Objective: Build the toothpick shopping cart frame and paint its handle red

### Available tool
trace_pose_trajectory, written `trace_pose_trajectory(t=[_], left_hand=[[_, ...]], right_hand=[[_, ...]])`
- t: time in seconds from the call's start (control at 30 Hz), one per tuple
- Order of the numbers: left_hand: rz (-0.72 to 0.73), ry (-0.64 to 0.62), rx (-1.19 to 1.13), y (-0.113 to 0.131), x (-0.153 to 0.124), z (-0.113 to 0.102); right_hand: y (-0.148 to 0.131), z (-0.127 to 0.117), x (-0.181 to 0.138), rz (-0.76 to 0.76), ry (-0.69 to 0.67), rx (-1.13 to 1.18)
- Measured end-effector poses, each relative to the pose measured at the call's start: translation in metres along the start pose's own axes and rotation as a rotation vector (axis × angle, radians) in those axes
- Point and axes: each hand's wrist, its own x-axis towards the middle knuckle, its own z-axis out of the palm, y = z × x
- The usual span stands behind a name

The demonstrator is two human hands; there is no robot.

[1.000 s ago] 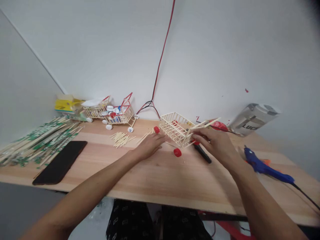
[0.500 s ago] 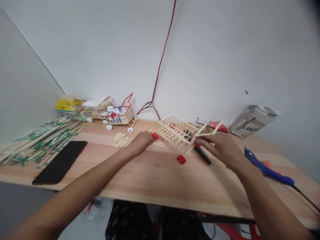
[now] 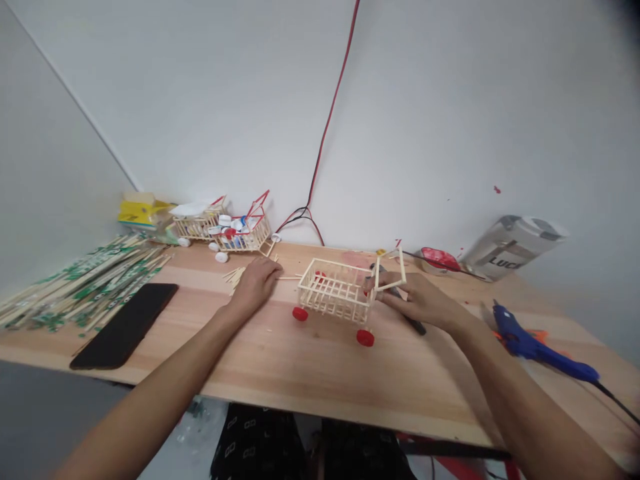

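**Q:** Where is the stick cart, and how is it held?

**A:** The stick cart (image 3: 334, 291) stands upright near the middle of the table (image 3: 320, 380), resting on its red wheels (image 3: 365, 338); two wheels show on the near side, and any far ones are hidden by the basket. The right hand (image 3: 425, 303) is clamped on the cart's right end, thumb and fingers pinched at the foot of the handle frame (image 3: 393, 265).

**Q:** And the left hand?

**A:** The left hand (image 3: 255, 283) lies palm down on the loose sticks (image 3: 236, 275), left of the cart and apart from it; its fingers are curled, but whether they grip a stick cannot be told.

**Q:** Which step does the figure represent?

**A:** By judgement, the standing of an assembled cart on its wheels; basket, handle and the visible wheels are all in place. The glue gun (image 3: 530, 341) lies unheld, well to the right; a black pen (image 3: 415, 325) lies just beside the right hand. The finished carts (image 3: 235, 230) stand by the back wall, well apart.

**Q:** What does a next move call for?

**A:** A light hold, since the thin stick joints look fragile; any push is best applied low, so that the wheels stay flat on the table; the loose sticks to the left would obstruct rolling that way.
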Motion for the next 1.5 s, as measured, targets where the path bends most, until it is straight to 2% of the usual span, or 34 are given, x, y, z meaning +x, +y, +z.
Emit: trace_pose_trajectory(t=[0.2, 0.37, 0.53, 0.73, 0.87, 1.0, 1.1, 1.23, 1.5], left_hand=[[-0.058, 0.046, -0.124, 0.011, -0.001, -0.002], [-0.181, 0.037, -0.245, 0.01, -0.001, 0.0], [-0.306, 0.042, -0.366, 0.009, 0.0, -0.001], [-0.317, 0.03, -0.392, 0.012, 0.001, -0.003], [-0.355, 0.039, -0.43, 0.009, 0.001, 0.0], [-0.438, 0.066, -0.566, 0.007, 0.004, 0.001], [-0.494, 0.063, -0.755, 0.01, 0.011, -0.001], [-0.534, -0.029, -0.968, 0.019, 0.021, 0.0], [-0.565, -0.159, -0.978, 0.029, 0.029, 0.01]], right_hand=[[0.014, 0.006, 0.017, -0.05, -0.064, 0.091], [0.028, 0.015, 0.03, -0.06, -0.053, 0.17], [0.03, 0.02, 0.029, -0.034, 0.016, 0.204], [0.032, 0.024, 0.024, 0.024, 0.163, 0.154], [0.036, 0.027, 0.018, 0.151, 0.289, 0.036], [0.027, 0.025, 0.002, 0.314, 0.281, -0.031], [0.012, 0.025, -0.01, 0.306, 0.241, 0.014], [-0.007, 0.03, -0.018, 0.294, 0.257, 0.076], [-0.014, 0.056, -0.011, 0.472, 0.343, 0.191]])
